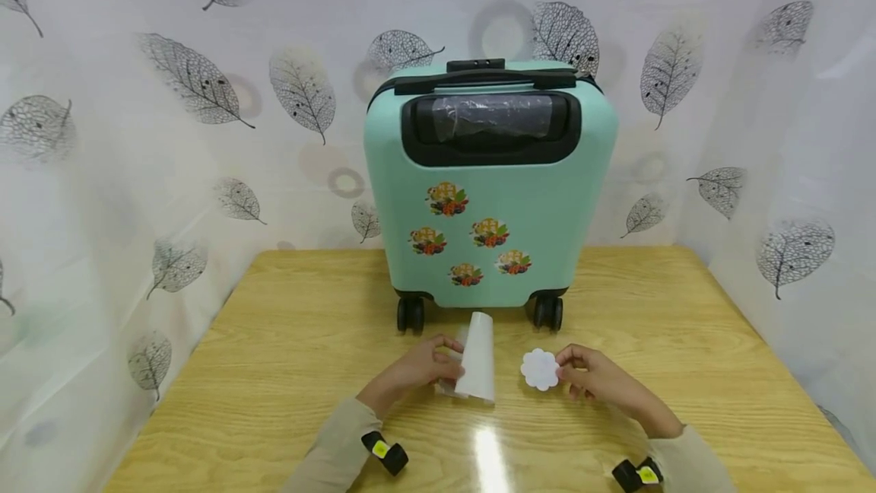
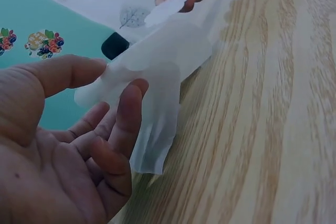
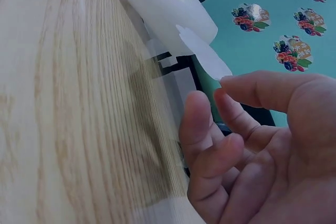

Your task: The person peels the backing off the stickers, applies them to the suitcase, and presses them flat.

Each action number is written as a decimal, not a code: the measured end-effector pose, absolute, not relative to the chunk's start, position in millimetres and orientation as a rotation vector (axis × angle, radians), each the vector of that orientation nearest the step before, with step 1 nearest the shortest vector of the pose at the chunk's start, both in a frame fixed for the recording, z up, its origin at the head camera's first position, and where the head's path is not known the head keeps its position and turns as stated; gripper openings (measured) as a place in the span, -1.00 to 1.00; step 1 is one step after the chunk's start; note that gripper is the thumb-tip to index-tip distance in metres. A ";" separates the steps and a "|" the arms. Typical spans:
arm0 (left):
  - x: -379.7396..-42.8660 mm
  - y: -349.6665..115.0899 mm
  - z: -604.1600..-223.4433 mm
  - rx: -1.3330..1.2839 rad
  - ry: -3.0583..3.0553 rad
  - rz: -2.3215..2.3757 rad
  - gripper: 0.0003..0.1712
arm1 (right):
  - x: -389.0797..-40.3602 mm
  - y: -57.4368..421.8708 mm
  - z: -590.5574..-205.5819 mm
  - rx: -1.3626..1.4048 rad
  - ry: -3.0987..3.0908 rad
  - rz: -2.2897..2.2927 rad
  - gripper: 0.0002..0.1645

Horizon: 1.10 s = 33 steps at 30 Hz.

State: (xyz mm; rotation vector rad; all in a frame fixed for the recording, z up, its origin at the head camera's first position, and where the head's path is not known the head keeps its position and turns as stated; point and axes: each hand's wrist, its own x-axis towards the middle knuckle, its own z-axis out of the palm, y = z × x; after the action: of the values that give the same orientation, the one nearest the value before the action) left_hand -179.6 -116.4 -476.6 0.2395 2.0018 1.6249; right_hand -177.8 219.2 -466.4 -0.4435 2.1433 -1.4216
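My left hand (image 1: 426,364) holds a curled sheet of white paper (image 1: 480,360) between thumb and fingers, just over the table. To its right, my right hand (image 1: 597,383) pinches a small white flower-shaped sticker (image 1: 540,369) by its edge, thumb against finger. The sticker shows its plain side to the head view and appears nearly edge-on in the right wrist view (image 3: 203,53). Behind both hands stands a mint-green suitcase (image 1: 541,204), upright on black wheels. Several round fruit-print stickers (image 1: 490,233) are on its front.
The suitcase stands on a wooden table (image 1: 308,326), near the back edge. Clear plastic film covers its black handle recess (image 1: 493,116). A pale curtain (image 1: 103,196) printed with dark leaves hangs behind and along both sides.
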 end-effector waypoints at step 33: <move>-183.3 -98.8 -437.0 0.344 2.016 1.718 -0.55 | -181.0 212.7 -432.2 -0.468 2.341 -1.501 -0.69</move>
State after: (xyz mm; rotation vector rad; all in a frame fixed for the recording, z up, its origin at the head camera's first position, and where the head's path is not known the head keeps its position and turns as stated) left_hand -183.3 -98.8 -437.0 0.3443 2.0156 1.7182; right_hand -181.0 212.7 -432.2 -0.4683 2.3414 -1.5013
